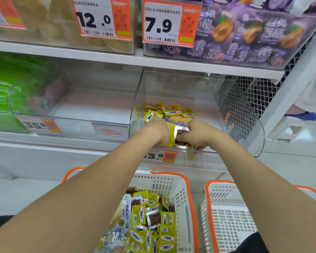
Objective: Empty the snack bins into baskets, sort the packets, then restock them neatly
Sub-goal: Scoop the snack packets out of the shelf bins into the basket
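Note:
Both my hands reach into a clear plastic snack bin (pixel 248 136) on the middle shelf. My left hand (pixel 156 131) and my right hand (pixel 196 133) together grip a bunch of small yellow and silver packets (pixel 177 135) at the bin's front. More yellow packets (pixel 169 109) lie loose further back in the bin. Below my arms a white basket with an orange rim (pixel 181 187) holds a heap of yellow packets (pixel 153 221) and a few longer white-and-blue packets (pixel 125 210).
A second white basket (pixel 226 203) stands to the right with nothing visible inside. Left of the snack bin is a clear bin (pixel 77 110), then green packs (pixel 5 92). The upper shelf carries purple jelly pouches (pixel 244 37) and price tags. A wire mesh panel (pixel 244 106) closes the right side.

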Motion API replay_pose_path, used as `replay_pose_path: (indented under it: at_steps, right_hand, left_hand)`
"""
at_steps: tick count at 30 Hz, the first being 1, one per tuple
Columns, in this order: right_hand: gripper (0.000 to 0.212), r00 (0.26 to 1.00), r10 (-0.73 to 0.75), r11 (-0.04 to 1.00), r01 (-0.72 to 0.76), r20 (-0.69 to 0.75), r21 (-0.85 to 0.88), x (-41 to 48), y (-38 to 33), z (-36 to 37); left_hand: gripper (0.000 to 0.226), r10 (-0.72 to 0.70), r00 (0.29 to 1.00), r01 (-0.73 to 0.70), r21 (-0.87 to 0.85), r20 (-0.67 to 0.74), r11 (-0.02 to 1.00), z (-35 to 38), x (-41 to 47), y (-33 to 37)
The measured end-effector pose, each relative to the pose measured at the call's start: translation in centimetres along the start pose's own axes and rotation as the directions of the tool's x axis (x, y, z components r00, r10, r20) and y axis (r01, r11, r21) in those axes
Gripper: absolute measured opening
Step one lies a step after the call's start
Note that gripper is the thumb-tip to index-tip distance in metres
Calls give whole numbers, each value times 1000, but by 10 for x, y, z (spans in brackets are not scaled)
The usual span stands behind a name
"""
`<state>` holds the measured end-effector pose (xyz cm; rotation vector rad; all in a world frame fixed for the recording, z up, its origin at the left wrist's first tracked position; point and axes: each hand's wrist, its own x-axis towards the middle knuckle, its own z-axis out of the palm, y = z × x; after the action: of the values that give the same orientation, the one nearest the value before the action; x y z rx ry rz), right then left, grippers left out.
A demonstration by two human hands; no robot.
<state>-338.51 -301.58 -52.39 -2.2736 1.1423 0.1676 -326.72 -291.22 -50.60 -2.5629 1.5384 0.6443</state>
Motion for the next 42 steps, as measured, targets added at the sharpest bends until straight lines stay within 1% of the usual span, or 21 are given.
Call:
replay_pose_path:
  at_steps: [3, 5, 6, 9, 11, 13, 15, 17, 19, 20, 22, 23, 25, 27, 29, 31, 32, 35, 36, 38, 42]
  right_hand:
    - [25, 979, -59, 981, 93, -193, 169, 0, 8, -5]
    - [15, 937, -69, 908, 202, -343, 368, -6, 6, -11]
    - [17, 913, -68, 849, 265, -402, 457, -10, 4, -13]
    - [17, 920, -127, 665, 356, -370, 656, -37, -12, -22]
    - [17, 921, -288, 655, 389, -261, 648, -61, -26, -26]
    - [13, 892, -427, 724, 434, -145, 536, -82, -34, -25]
    - [13, 893, -451, 846, 426, 2, 320, -93, -38, -19]
    - [21, 876, -448, 891, 421, 180, 169, -104, -43, -9]
    - [33, 861, -418, 906, 370, 289, 206, -110, -46, -2]
    - [36, 873, -390, 911, 320, 294, 260, -112, -46, -1]
    - [37, 927, -325, 912, 255, 188, 321, -108, -42, -7]
    - [34, 954, -287, 912, 244, 87, 331, -103, -40, -12]
    - [27, 976, -177, 913, 212, -130, 348, -88, -30, -20]
    - [23, 957, -73, 935, 164, -282, 314, -67, -16, -19]
    - [20, 935, -48, 981, 110, -351, 158, -42, -1, -13]
    - [10, 935, -74, 997, 79, -348, -1, -21, 9, -9]
    - [5, 944, -77, 997, 70, -319, -33, -13, 10, -8]
    - [44, 966, -80, 992, 54, -245, -110, 10, 12, -10]
    - [59, 967, -89, 990, 59, -239, -131, 19, 13, -10]
    - [95, 976, -74, 989, 45, -206, -143, 32, 15, -11]
    - [152, 998, -31, 978, 19, -55, -210, 54, 11, -12]
  left_hand:
    - [17, 4, 988, -44, -262, -153, 964, -1, -9, -5]
    - [17, 10, 954, -143, -427, -299, 893, -2, -20, -7]
    - [15, 8, 923, -208, -481, -384, 852, -4, -29, -9]
    - [9, -64, 842, -367, -657, -535, 659, -13, -64, -22]
    - [10, -48, 868, -365, -700, -494, 614, -22, -89, -39]
    - [16, 70, 936, -291, -645, -345, 706, -29, -111, -56]
    - [24, 170, 978, -209, -488, -124, 848, -30, -124, -70]
    - [35, 175, 982, -136, -369, 75, 919, -23, -128, -77]
    - [37, 150, 977, -96, -314, 153, 945, -12, -128, -80]
    - [30, 148, 981, -109, -280, 121, 954, -9, -127, -81]
    - [16, 154, 985, -170, -306, -76, 937, -5, -125, -75]
    - [17, 131, 969, -203, -371, -210, 906, -4, -123, -69]
    - [18, 62, 895, -284, -455, -442, 844, -4, -112, -53]
    - [12, 68, 840, -301, -359, -538, 883, -3, -88, -38]
    - [11, 112, 856, -252, -218, -504, 943, -3, -53, -27]
    - [15, 108, 940, -147, -100, -323, 984, -7, -18, -19]
    - [31, 85, 973, -96, -43, -214, 994, -10, -2, -16]
    - [126, -61, 998, 60, 61, 29, 996, -16, 43, -13]
    - [143, -101, 993, 96, 90, 54, 991, -17, 54, -13]
    - [151, -124, 991, 114, 161, 57, 980, -20, 66, -10]
    - [130, -76, 996, 61, 264, 45, 962, -29, 68, -10]
